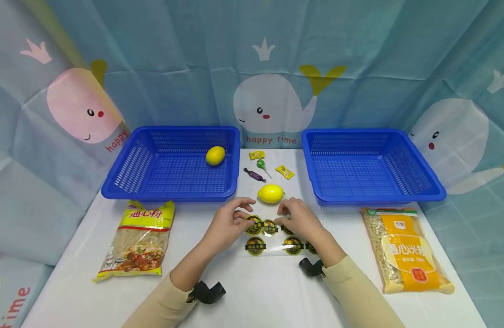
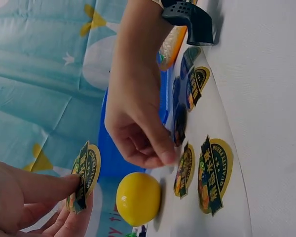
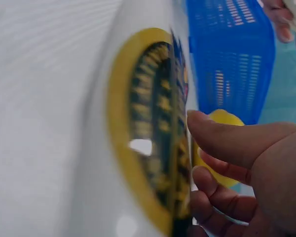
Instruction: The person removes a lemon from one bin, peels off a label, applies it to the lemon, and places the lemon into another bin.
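Observation:
My left hand (image 1: 231, 221) pinches a round black-and-gold fruit sticker (image 2: 91, 173) between thumb and fingers. A clear sheet (image 1: 272, 252) of similar stickers lies flat on the table below both hands. My right hand (image 1: 302, 219) hovers low over the sheet's far side, fingers loosely bent, thumb tip close beside one sticker (image 2: 185, 170). In the right wrist view its thumb and fingertips stand apart, and a sticker on the sheet (image 3: 143, 118) looms large and blurred. Just beyond the hands lies a yellow lemon (image 1: 271, 194).
A blue basket (image 1: 170, 197) at left holds another lemon (image 1: 215, 156); a second blue basket (image 1: 379, 198) stands at right. Between them lie wrapped candies (image 1: 284, 171) and a green lollipop (image 1: 261, 164). Pasta bags flank the near sides, one yellow-topped (image 1: 137, 241), one orange (image 1: 407, 250).

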Available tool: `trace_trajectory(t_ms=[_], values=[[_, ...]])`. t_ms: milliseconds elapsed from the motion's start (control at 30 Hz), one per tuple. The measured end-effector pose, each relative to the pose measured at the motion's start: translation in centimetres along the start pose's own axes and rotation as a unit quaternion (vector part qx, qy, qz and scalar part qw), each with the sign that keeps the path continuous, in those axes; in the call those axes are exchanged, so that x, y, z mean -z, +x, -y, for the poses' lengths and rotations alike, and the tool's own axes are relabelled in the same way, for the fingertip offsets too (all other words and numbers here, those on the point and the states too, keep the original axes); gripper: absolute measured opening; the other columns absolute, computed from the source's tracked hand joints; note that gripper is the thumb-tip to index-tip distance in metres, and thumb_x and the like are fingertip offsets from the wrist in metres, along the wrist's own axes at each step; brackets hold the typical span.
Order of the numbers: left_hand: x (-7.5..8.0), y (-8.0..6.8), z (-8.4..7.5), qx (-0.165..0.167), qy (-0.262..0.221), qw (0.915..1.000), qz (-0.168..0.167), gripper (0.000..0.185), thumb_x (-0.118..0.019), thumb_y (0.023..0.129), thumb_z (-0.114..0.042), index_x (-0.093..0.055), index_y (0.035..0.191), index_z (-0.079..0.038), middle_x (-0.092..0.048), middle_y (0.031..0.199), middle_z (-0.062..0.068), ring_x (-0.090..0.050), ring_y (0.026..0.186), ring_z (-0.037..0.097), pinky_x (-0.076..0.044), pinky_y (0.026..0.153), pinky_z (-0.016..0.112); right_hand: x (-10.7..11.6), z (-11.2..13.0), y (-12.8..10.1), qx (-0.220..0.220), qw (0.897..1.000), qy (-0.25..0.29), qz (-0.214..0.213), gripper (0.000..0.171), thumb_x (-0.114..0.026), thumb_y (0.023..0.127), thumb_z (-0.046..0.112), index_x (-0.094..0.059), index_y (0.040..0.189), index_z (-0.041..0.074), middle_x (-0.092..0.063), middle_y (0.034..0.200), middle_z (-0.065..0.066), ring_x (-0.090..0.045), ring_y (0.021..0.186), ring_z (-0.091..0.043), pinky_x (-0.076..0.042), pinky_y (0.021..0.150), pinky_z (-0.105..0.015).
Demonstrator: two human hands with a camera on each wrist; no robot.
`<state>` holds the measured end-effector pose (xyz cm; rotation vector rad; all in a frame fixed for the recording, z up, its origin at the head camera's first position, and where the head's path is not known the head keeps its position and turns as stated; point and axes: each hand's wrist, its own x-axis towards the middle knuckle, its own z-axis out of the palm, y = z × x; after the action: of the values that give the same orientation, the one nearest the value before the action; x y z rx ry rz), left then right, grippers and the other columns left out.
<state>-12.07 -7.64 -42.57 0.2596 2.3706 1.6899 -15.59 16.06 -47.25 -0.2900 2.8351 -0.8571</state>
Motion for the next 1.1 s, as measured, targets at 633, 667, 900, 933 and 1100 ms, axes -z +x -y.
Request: trace_trajectory(t_ms=[633, 667, 900, 933, 1100], values=[[-0.6, -0.1, -0.1, -0.001, 0.045, 0.9987, -0.025, 0.006, -0.071, 0.094, -0.007, -0.067, 0.097, -0.005, -0.073, 0.089, 0.000, -0.069, 0.082, 0.012, -0.056, 0.070, 0.024, 0.1, 1.5, 3.1, -0.172, 0.955, 0.239, -0.048, 0.083, -0.065, 0.089, 0.065, -0.042, 0.140, 0.002, -0.062, 0.116, -0.017, -0.068, 0.061, -0.023, -0.059, 0.054, -0.032], [-0.6, 0.0, -0.1, -0.006, 0.045, 0.9986, -0.028, 0.005, -0.070, 0.095, -0.007, -0.067, 0.097, -0.005, -0.073, 0.088, 0.000, -0.069, 0.081, 0.012, -0.056, 0.070, 0.023, 0.0, 1.6, 3.3, -0.172, 0.957, 0.227, -0.047, 0.083, -0.066, 0.089, 0.065, -0.044, 0.139, 0.002, -0.061, 0.115, -0.017, -0.067, 0.060, -0.024, -0.058, 0.055, -0.031], [-0.8, -0.1, 0.0, -0.017, 0.016, 0.9994, -0.023, 0.015, -0.065, 0.093, 0.001, -0.067, 0.106, -0.005, -0.073, 0.096, 0.006, -0.067, 0.084, 0.013, -0.056, 0.072, 0.022, -0.4, 1.8, 3.6, -0.156, 0.974, 0.153, -0.065, 0.075, -0.072, 0.085, 0.062, -0.056, 0.127, 0.002, -0.063, 0.109, -0.013, -0.060, 0.086, -0.023, -0.049, 0.077, -0.034], [-0.8, -0.1, 0.0, -0.017, 0.015, 0.9995, -0.022, 0.017, -0.065, 0.092, 0.002, -0.067, 0.108, -0.005, -0.073, 0.098, 0.007, -0.067, 0.084, 0.014, -0.056, 0.072, 0.022, -0.4, 1.7, 3.6, -0.152, 0.972, 0.165, -0.065, 0.075, -0.074, 0.084, 0.060, -0.055, 0.128, 0.002, -0.064, 0.111, -0.014, -0.061, 0.088, -0.025, -0.050, 0.077, -0.035], [-0.8, -0.2, -0.2, -0.010, 0.012, 0.9997, -0.018, 0.022, -0.069, 0.091, 0.001, -0.067, 0.111, -0.008, -0.072, 0.106, 0.011, -0.069, 0.085, 0.012, -0.057, 0.072, 0.024, -0.2, 1.2, 3.1, -0.111, 0.960, 0.247, -0.072, 0.069, -0.082, 0.084, 0.045, -0.051, 0.135, 0.009, -0.061, 0.129, -0.018, -0.068, 0.105, -0.032, -0.059, 0.085, -0.039]])
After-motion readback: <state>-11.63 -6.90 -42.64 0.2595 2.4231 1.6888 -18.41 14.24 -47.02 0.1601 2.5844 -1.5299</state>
